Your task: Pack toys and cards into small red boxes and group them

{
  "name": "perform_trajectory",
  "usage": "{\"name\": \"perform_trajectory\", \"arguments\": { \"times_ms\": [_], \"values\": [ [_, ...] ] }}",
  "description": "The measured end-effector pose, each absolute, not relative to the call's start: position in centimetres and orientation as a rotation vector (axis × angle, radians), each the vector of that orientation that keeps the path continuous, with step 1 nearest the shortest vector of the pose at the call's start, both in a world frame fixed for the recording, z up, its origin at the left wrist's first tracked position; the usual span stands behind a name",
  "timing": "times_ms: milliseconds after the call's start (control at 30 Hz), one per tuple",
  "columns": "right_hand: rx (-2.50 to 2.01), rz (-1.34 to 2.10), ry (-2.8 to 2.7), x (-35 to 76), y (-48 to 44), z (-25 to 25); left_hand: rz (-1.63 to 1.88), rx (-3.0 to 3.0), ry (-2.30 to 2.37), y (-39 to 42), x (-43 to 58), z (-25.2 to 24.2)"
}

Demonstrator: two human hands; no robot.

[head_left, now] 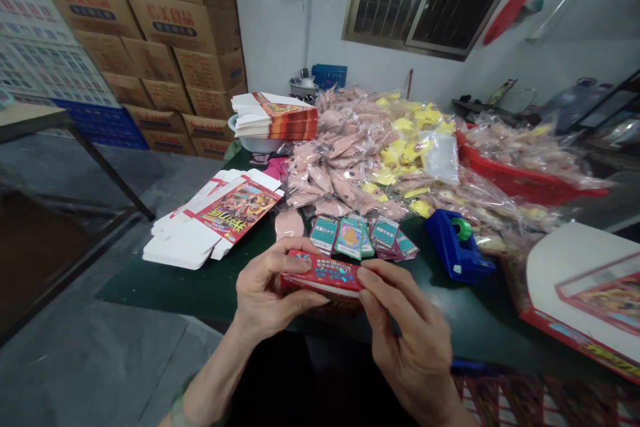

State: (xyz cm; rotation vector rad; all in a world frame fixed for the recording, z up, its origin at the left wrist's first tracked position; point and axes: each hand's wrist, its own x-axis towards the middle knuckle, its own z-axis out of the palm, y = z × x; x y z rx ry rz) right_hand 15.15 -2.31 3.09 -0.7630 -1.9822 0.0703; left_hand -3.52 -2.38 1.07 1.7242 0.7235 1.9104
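Observation:
Both hands hold a small red printed box (323, 275) just above the near edge of the dark green table (215, 283). My left hand (263, 297) grips its left end, thumb on top and fingers curled beneath. My right hand (407, 333) pinches its right end with thumb and fingertips. Just behind the box lies a fan of small teal and pink card packets (363, 237).
Flat printed carton blanks (210, 220) lie at the left, and another stack (275, 117) sits on a white basin. A heap of pink and yellow bagged items (370, 153) fills the middle. A blue tape dispenser (455, 247), a red crate (515, 177) and a large flat carton (585, 287) are at the right. Cardboard boxes (150, 40) are stacked behind.

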Motion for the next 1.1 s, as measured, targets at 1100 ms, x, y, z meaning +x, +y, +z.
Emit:
{"name": "perform_trajectory", "arguments": {
  "times_ms": [1100],
  "values": [
    [-2.015,0.874,-0.978,34.3,11.2,0.8,2.117,1.948,1.357,-1.8,-0.1,-0.3]
  ]
}}
